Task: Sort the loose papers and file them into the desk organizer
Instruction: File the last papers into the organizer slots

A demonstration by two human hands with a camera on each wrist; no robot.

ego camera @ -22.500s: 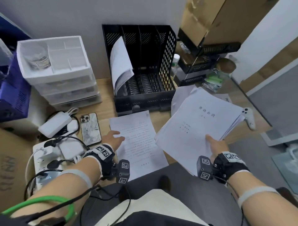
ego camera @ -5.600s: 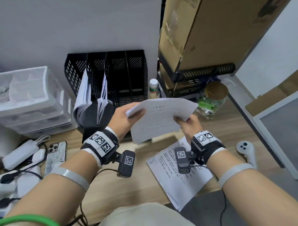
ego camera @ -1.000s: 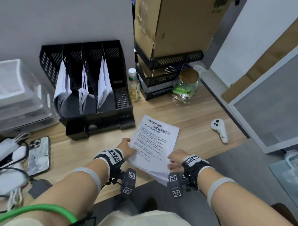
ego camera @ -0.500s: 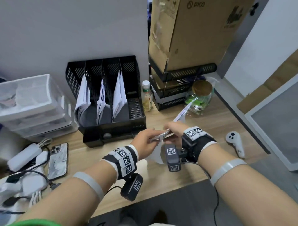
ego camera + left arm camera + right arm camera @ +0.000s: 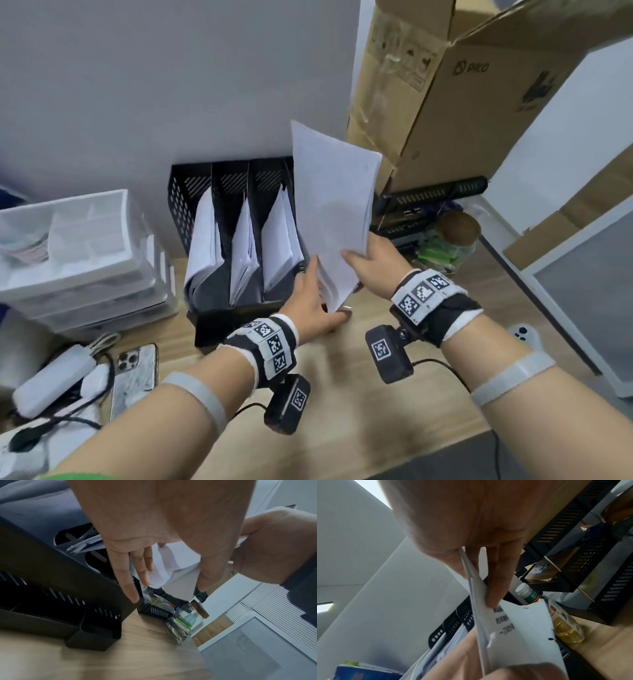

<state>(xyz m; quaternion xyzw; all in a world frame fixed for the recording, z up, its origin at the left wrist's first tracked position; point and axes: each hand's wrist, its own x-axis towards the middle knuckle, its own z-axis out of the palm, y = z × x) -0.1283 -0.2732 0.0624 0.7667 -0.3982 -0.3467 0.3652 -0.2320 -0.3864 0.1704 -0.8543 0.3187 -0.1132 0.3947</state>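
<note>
A black four-slot desk organizer stands against the wall; its three left slots hold white sheets. A stack of white papers stands upright over the rightmost slot, its lower edge near the slot's front. My left hand pinches the stack's bottom corner, thumb on one side and fingers on the other. My right hand grips the stack's lower right edge, thumb in front. In the left wrist view the left hand sits beside the organizer. The right wrist view shows the right hand on the printed papers.
A cardboard box on black trays stands right of the organizer, with a small bottle and a cork-lidded jar. White drawers, a phone and chargers lie left. A white controller lies right.
Both hands picked the last stack up off the desk, turned it upright and carried it up and back to the organizer's rightmost slot.
</note>
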